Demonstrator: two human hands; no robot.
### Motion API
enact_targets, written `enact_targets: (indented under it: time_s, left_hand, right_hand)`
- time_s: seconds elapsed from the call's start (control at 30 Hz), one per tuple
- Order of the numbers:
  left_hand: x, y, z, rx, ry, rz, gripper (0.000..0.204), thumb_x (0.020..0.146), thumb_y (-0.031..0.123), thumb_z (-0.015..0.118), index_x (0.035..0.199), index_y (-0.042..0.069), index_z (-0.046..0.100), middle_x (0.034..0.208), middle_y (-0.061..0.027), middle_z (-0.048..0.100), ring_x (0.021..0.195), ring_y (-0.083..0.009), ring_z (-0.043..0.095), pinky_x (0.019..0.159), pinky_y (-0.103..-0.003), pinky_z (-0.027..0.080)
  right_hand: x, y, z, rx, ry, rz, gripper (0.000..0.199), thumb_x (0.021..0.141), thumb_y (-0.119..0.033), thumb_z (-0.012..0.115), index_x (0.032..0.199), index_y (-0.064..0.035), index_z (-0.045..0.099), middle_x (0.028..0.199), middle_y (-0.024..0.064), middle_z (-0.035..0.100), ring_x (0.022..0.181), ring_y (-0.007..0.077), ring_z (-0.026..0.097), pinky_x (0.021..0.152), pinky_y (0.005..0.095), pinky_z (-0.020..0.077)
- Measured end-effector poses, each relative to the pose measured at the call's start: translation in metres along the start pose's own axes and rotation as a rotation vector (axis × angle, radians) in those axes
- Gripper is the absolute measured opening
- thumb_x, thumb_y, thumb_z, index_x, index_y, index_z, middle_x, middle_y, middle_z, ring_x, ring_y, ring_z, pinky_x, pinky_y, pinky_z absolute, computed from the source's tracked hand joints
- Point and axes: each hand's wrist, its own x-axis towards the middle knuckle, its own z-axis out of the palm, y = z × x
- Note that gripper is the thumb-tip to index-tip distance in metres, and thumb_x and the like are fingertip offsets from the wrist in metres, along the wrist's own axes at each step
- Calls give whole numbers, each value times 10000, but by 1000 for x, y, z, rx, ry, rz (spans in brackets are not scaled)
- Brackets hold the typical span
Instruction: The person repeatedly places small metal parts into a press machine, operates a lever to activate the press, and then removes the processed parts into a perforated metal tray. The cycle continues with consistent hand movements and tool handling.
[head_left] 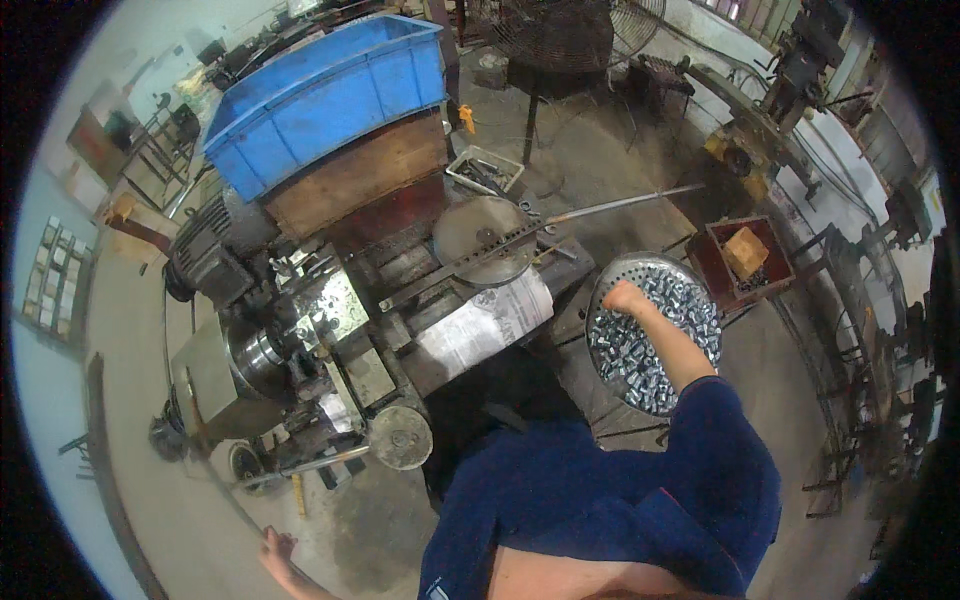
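1. The round silver metal tray with a perforated rim (pixel 640 266), the landmark, bears a heap of small silver cylindrical metal parts (pixel 645 372); its raised rim presumably keeps them from rolling off.
2. The right hand (pixel 624 297) is at the tray's upper left, fingers curled down toward the parts; whether it grips one cannot be told.
3. The left hand (pixel 278 545), well left of and below the tray, is loosely bent; no object shows in it, but its grip cannot be judged.
4. The grey metal machine (pixel 330 305) stands left of the tray, probably placed so both lie within reach.
5. The blue rectangular plastic crate (pixel 330 115) rests above and left of the tray.
6. The white printed paper sheet (pixel 485 325), left of the tray, perhaps protects the surface beneath; its print is too small to read.
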Motion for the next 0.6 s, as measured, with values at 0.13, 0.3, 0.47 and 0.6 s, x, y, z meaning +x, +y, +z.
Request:
enact_targets:
  time_s: [0.13, 0.3, 0.47, 0.6]
  left_hand:
    - [11, 0, 3, 14, -41, -28, 467, 783, 265, 644, 1069, -61, 471, 668, -118, 536, 573, -197, 561, 513, -315, 501]
    - [3, 2, 8, -26, 25, -3, 434, 788, 264, 635, 1049, -49, 486, 669, -122, 541, 560, -194, 561, 507, -303, 502]
    - [-7, 8, 5, -11, 5, 5, 398, 791, 249, 628, 1023, -47, 497, 656, -115, 542, 539, -190, 558, 488, -299, 503]
    - [-1, 10, 12, 2, 5, 10, 369, 792, 233, 626, 1002, -44, 500, 644, -111, 543, 530, -193, 560, 475, -301, 502]
  right_hand:
    - [62, 60, 66, -10, 138, -143, 229, 671, -266, 528, 743, -95, 662, 806, 134, 633, 767, 279, 606, 710, 347, 478]
    - [42, 34, 44, -296, 65, -223, 218, 711, -233, 537, 863, -142, 663, 943, 100, 632, 897, 268, 586, 771, 347, 471]
    - [-20, -20, -28, 139, -73, 158, 563, 662, -367, 626, 1081, 0, 544, 1152, 159, 542, 1080, 263, 519, 900, 339, 423]
    - [4, 10, 7, 9, 137, 76, 315, 696, -313, 541, 874, -84, 663, 979, 148, 617, 923, 287, 591, 802, 368, 475]
